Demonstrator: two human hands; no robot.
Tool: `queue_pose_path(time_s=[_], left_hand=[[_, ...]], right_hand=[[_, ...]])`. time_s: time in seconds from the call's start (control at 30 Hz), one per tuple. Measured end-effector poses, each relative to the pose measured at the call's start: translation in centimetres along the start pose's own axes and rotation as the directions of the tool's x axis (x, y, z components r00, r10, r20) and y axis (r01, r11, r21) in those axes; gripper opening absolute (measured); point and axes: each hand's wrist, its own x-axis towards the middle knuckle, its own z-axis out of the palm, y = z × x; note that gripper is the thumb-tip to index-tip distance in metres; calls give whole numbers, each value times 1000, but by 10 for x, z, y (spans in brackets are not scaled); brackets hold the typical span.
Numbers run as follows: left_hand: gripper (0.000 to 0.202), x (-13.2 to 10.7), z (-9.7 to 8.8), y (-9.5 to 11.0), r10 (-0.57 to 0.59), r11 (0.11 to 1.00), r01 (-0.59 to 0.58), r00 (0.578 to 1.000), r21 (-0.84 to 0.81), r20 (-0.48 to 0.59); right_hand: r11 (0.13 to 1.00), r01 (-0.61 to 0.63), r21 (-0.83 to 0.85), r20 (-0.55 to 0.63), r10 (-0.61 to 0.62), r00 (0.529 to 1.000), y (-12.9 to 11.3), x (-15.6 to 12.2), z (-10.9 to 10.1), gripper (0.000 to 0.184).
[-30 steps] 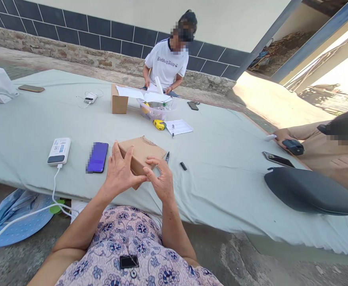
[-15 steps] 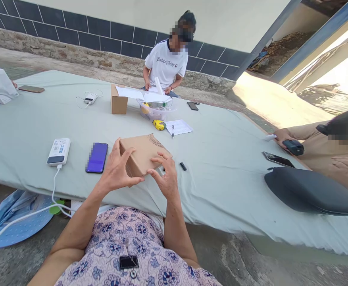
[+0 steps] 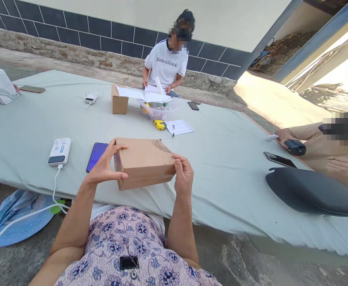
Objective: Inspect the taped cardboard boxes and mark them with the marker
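Brown cardboard box [image 3: 145,159], near the table's [image 3: 227,186] edge, has swung its long side toward me; my left hand [image 3: 106,165] grasps its left end, my right hand [image 3: 184,172], earlier atop it, pinches the right corner.

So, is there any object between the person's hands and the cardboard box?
Nothing visible stands between: the right hand holds the cardboard box by its right end, and the left hand spans its left end.

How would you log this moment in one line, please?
left hand: at cardboard box, left end | right hand: gripping its right end
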Motion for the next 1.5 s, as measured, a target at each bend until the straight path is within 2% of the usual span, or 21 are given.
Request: queue_pose_path(time_s=[0.17, 0.37, 0.5, 0.67, 0.8, 0.93, 1.07, 1.2, 1.33, 1.5], left_hand=[[71, 4, 1, -20, -107, 952, 117, 993, -282, 52], [79, 10, 9, -45, -210, 782, 211, 975, -586, 70], [79, 12, 14, -53, -255, 702, 219, 966, -678, 48], [81, 13, 16, -60, -356, 626, 261, 934, -735, 28], [74, 14, 19, -63, -401, 582, 261, 916, -771, 7], [76, 14, 25, -64, -463, 504, 292, 886, -813, 31], [77, 17, 36, -63, -477, 449, 305, 877, -840, 63], [69, 19, 51, -54, -501, 407, 317, 862, -856, 81], [73, 21, 62, -37, -580, 341, 349, 809, -873, 96], [75, 21, 71, -20, -636, 304, 349, 767, -887, 84]], right_hand=[[996, -58, 74, -11, 59, 998, 1, 1, -2, 50], [988, -119, 102, 17, 118, 993, 0, 0, -4, 54], [990, -109, 84, 32, 107, 994, 1, 0, -3, 57], [997, -52, 60, 45, 49, 998, 3, -1, -1, 52], [998, -15, 58, 40, 12, 999, 5, -1, 2, 51], [1000, 21, 19, 9, -21, 1000, 5, -2, 4, 50], [998, 59, 12, -42, -59, 997, 3, -3, 8, 55], [995, 53, -89, -80, -61, 995, -2, -7, 14, 80], [975, 64, -214, -47, -75, 996, -3, -11, 17, 106], [917, 168, -361, 35, -167, 985, 0, -17, 26, 120]])
